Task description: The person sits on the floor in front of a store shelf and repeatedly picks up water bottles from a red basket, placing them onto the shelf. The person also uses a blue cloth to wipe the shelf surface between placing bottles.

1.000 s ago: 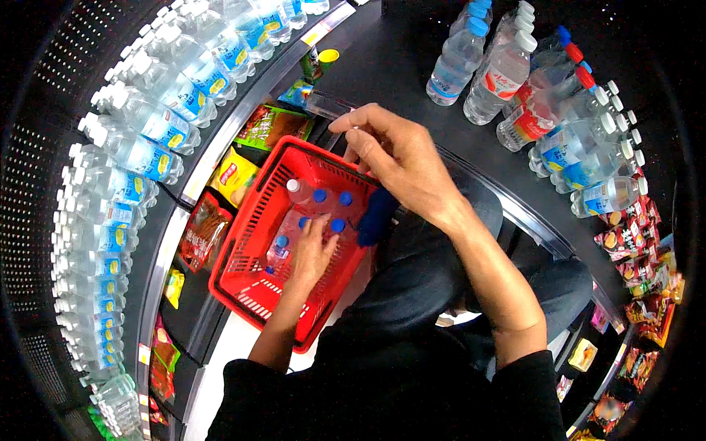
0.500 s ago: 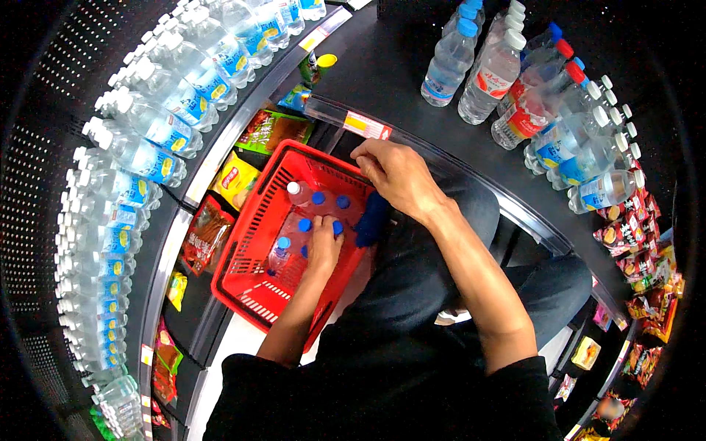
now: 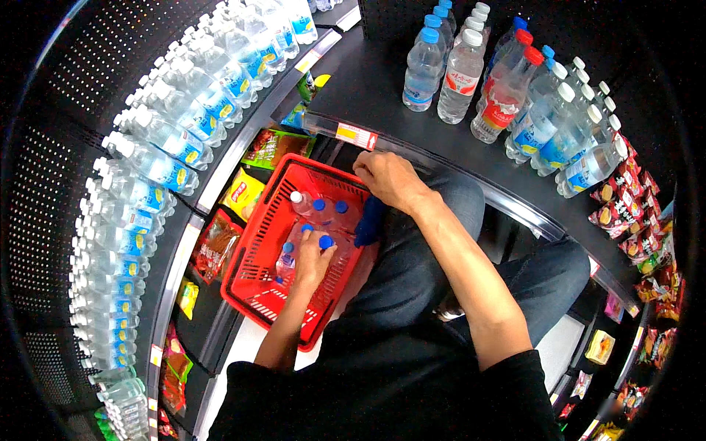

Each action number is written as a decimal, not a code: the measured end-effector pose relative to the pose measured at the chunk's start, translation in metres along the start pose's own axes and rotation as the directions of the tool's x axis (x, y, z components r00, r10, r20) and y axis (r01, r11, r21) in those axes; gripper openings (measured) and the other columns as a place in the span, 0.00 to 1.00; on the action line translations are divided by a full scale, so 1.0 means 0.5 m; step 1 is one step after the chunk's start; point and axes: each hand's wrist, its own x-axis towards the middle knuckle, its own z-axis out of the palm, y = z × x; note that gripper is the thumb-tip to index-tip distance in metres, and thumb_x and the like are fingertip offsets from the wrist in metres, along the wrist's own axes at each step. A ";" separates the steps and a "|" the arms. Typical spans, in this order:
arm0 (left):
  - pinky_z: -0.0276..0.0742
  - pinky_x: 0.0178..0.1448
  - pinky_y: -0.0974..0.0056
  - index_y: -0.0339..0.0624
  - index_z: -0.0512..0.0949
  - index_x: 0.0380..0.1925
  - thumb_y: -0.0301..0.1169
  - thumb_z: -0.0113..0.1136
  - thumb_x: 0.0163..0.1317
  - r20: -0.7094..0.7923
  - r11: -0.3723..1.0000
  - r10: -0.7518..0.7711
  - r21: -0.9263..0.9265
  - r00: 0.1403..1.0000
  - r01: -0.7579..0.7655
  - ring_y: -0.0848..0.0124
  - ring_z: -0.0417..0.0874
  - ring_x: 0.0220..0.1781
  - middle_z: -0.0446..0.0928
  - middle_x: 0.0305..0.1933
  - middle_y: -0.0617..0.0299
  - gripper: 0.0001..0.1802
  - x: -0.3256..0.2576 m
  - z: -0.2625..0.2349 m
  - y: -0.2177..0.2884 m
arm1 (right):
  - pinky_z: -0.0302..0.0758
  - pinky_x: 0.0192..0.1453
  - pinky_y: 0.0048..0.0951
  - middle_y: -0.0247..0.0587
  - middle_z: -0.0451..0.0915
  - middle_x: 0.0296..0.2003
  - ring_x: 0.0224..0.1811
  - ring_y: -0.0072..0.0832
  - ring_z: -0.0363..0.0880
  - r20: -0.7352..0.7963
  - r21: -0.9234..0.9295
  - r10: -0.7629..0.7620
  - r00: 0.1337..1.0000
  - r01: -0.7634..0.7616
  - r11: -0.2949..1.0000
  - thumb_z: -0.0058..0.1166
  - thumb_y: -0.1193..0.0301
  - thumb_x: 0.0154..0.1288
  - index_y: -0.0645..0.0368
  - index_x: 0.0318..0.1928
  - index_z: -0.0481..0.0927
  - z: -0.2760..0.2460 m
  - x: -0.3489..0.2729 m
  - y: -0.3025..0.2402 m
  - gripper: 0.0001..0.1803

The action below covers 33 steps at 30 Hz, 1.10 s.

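Note:
A red plastic shopping basket (image 3: 254, 283) stands tilted between the shelf and my legs. Several small clear bottles are inside it, most with blue caps and one white-capped bottle (image 3: 301, 202). My left hand (image 3: 312, 259) reaches down into the basket, its fingers and thumb closed about the top of a blue-capped bottle (image 3: 326, 242); the hand hides part of that bottle. My right hand (image 3: 390, 178) hovers by the basket's far right corner, near the shelf edge. Its fingers are curled in and nothing shows in them. A dark blue item (image 3: 367, 222) lies along the basket's right side.
Rows of clear water bottles (image 3: 165, 167) line the left shelf. Larger bottles (image 3: 459, 84) with white, blue and red caps stand on the far right shelf. Snack packets, including a yellow packet (image 3: 243, 194), lie beside the basket. My bent knees (image 3: 460, 220) are on its right.
The view has shifted slightly. In the basket, my left hand has turned and its grip now shows around a blue-capped bottle. My right hand keeps much the same pose.

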 end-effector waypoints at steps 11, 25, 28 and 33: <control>0.81 0.48 0.45 0.41 0.76 0.50 0.24 0.68 0.58 0.139 0.985 -0.029 0.175 0.990 0.005 0.41 0.83 0.47 0.75 0.52 0.47 0.19 0.009 0.058 0.003 | 0.79 0.48 0.49 0.55 0.85 0.38 0.44 0.53 0.84 0.022 -0.024 -0.016 1.000 0.016 1.000 0.52 0.67 0.70 0.59 0.44 0.83 0.007 -0.001 0.002 0.11; 0.79 0.44 0.58 0.42 0.80 0.52 0.34 0.66 0.65 -0.316 0.988 -0.140 0.013 0.938 0.152 0.60 0.80 0.37 0.78 0.44 0.54 0.17 0.019 -0.067 -0.054 | 0.79 0.48 0.48 0.54 0.85 0.38 0.44 0.53 0.84 0.064 -0.033 0.001 0.998 0.001 0.999 0.52 0.66 0.72 0.59 0.45 0.83 0.012 0.008 -0.006 0.11; 0.79 0.50 0.47 0.41 0.76 0.55 0.43 0.64 0.68 -0.203 0.925 -0.226 0.261 0.953 0.275 0.46 0.82 0.48 0.78 0.48 0.44 0.22 -0.005 -0.094 -0.126 | 0.79 0.48 0.49 0.54 0.85 0.37 0.44 0.53 0.84 0.048 -0.030 -0.027 0.998 0.028 0.999 0.52 0.66 0.72 0.58 0.45 0.83 0.014 0.007 -0.005 0.11; 0.76 0.43 0.43 0.40 0.76 0.51 0.42 0.67 0.65 0.014 0.905 -0.359 0.250 0.933 0.344 0.45 0.85 0.42 0.82 0.36 0.43 0.22 -0.045 -0.046 -0.207 | 0.79 0.47 0.49 0.54 0.85 0.36 0.43 0.53 0.84 0.060 -0.104 -0.023 0.998 0.029 0.994 0.53 0.64 0.70 0.59 0.42 0.83 0.023 0.012 -0.001 0.12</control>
